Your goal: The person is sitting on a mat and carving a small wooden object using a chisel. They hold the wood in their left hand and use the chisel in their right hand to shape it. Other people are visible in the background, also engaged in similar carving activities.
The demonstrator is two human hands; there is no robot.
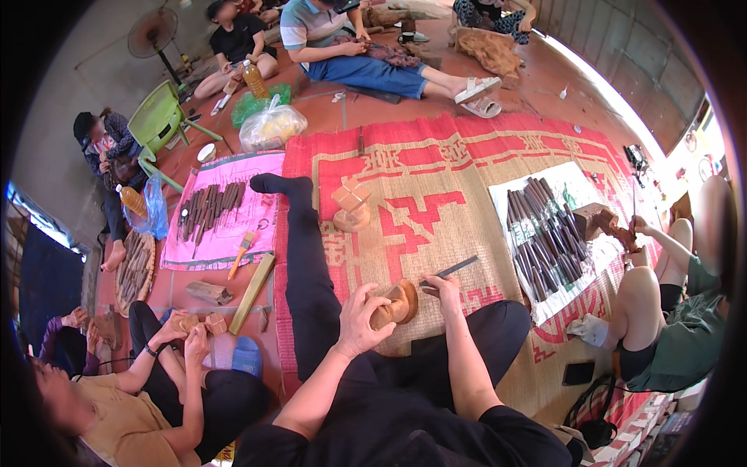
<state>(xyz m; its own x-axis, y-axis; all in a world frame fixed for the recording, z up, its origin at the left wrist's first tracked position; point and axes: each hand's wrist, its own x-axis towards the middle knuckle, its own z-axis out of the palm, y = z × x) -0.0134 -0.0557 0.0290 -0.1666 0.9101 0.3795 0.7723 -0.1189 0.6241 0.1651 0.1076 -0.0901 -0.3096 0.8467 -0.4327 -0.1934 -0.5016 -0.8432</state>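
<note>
My left hand (359,321) is closed round a rounded, light-brown wooden carving (400,303), held above my lap. Its shape looks like two lobes or discs, partly covered by my fingers. Just to the right, my right hand (443,293) grips the near end of a flat, dark, narrow file (461,266), which points away to the right. The file and the carving appear apart. Farther off on the woven mat (482,210), a squared wooden block (352,194) with lines on its faces sits against or on a rounder wood piece (352,220).
Many dark-handled carving tools (545,233) lie on a white sheet at right; more tools (210,206) cover a pink cloth at left. A brush (243,253) and wooden bar (253,292) lie left of my outstretched leg. Seated people work on both sides and beyond.
</note>
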